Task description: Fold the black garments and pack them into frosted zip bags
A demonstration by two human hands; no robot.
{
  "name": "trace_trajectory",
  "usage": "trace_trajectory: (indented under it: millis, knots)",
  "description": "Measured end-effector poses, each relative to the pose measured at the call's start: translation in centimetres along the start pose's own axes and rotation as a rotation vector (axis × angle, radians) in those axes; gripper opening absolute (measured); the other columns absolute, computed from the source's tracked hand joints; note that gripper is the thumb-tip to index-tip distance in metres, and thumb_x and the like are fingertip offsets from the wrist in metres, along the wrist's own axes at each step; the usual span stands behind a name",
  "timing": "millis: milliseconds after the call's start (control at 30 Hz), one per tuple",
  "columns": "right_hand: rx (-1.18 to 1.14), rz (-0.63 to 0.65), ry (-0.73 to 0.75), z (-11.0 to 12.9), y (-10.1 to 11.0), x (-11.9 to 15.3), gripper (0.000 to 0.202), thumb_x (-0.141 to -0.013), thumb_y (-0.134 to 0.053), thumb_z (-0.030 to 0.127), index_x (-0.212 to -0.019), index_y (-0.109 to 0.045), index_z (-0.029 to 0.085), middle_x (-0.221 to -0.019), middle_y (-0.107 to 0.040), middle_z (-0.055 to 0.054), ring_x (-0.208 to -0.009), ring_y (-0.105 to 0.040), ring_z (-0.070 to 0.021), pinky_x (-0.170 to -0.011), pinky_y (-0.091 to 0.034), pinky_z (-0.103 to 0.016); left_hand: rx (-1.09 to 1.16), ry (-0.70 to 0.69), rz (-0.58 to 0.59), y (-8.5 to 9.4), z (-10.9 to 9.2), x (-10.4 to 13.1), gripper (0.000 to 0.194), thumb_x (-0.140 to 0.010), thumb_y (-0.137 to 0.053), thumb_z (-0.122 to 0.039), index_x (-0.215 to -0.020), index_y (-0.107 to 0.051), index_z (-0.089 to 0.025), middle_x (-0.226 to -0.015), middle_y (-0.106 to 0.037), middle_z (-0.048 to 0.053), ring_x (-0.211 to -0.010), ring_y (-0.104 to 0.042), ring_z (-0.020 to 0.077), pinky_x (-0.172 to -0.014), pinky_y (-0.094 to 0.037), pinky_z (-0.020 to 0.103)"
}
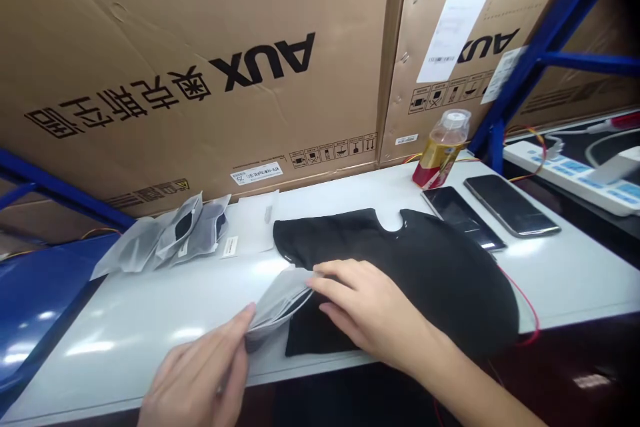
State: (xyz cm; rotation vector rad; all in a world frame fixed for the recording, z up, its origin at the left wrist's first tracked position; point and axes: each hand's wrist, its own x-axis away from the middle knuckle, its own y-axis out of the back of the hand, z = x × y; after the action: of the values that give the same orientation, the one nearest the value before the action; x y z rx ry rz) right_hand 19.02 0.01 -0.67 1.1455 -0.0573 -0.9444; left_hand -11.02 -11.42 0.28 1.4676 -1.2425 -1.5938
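Observation:
Between my two hands is a frosted plastic bag (273, 303) with something dark inside, its mouth slightly parted. My left hand (200, 370) pinches the bag's near left end between thumb and fingers. At the far right end, my right hand (367, 307) closes thumb and fingertips on the bag's edge. Under the right hand and forearm, a black fabric piece (430, 273) with a notch in its far edge lies flat on the white table (165, 307). Farther back on the left lie several filled frosted bags (173, 233), beside a flat frosted bag (253, 223).
Large cardboard boxes (200, 27) stand along the back. A bottle (443, 150) with a red and gold label stands at the back right, near two dark phones (510, 203). A white power strip (575, 173) lies beyond the blue rack post (495, 147). A red cord (533, 313) loops at the right.

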Motion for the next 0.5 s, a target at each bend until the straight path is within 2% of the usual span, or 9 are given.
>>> trace_trajectory:
  millis: [100, 200, 300, 400, 500]
  knots:
    - [0.007, -0.015, 0.037, 0.2, -0.7, -1.3, 0.016, -0.106, -0.052, 0.021, -0.111, -0.067, 0.021, -0.102, -0.071, -0.005, -0.085, -0.065, -0.0208, -0.074, -0.054, -0.036, 0.02, -0.102, 0.052, -0.1, -1.4, -1.6, 0.042, -0.101, -0.056, -0.037, -0.143, -0.065, -0.039, -0.123, -0.08, -0.002, -0.103, -0.079, 0.0264, -0.084, -0.065, 0.036]
    - [-0.079, -0.085, -0.011, -0.1, -1.2, -1.1, 0.014, -0.105, -0.051, 0.018, -0.106, -0.064, 0.021, -0.107, -0.068, -0.007, -0.09, -0.064, -0.0197, -0.078, -0.055, -0.034, 0.05, -0.075, 0.146, -0.3, -1.4, -1.9, 0.039, -0.102, -0.058, -0.049, -0.139, -0.068, -0.04, -0.127, -0.078, -0.002, -0.107, -0.078, 0.0268, -0.084, -0.067, 0.036]
    - [-0.132, -0.066, -0.026, -0.2, -1.9, -0.3, 0.013, -0.104, -0.053, 0.017, -0.105, -0.065, 0.022, -0.113, -0.065, -0.008, -0.094, -0.064, -0.0196, -0.08, -0.057, -0.033, 0.075, -0.024, 0.183, -1.3, -1.4, -2.3, 0.041, -0.1, -0.059, -0.056, -0.136, -0.07, -0.04, -0.136, -0.074, -0.001, -0.118, -0.074, 0.0293, -0.092, -0.066, 0.041]
    - [-0.157, -0.01, -0.041, 0.0, -2.5, 0.3, 0.014, -0.102, -0.057, 0.016, -0.111, -0.065, 0.022, -0.115, -0.064, -0.008, -0.097, -0.064, -0.0202, -0.08, -0.056, -0.033, 0.127, 0.014, 0.217, -2.6, -1.5, -3.2, 0.038, -0.103, -0.057, -0.053, -0.134, -0.072, -0.037, -0.138, -0.073, 0.001, -0.123, -0.07, 0.0296, -0.096, -0.065, 0.043]
    - [-0.125, 0.022, -0.1, 0.2, -2.7, 0.6, 0.009, -0.101, -0.059, 0.017, -0.107, -0.064, 0.021, -0.107, -0.065, -0.006, -0.093, -0.061, -0.0212, -0.08, -0.053, -0.036, 0.163, 0.031, 0.224, -3.4, -1.5, -3.7, 0.035, -0.106, -0.051, -0.045, -0.132, -0.073, -0.037, -0.137, -0.072, 0.002, -0.125, -0.068, 0.0285, -0.099, -0.063, 0.043]
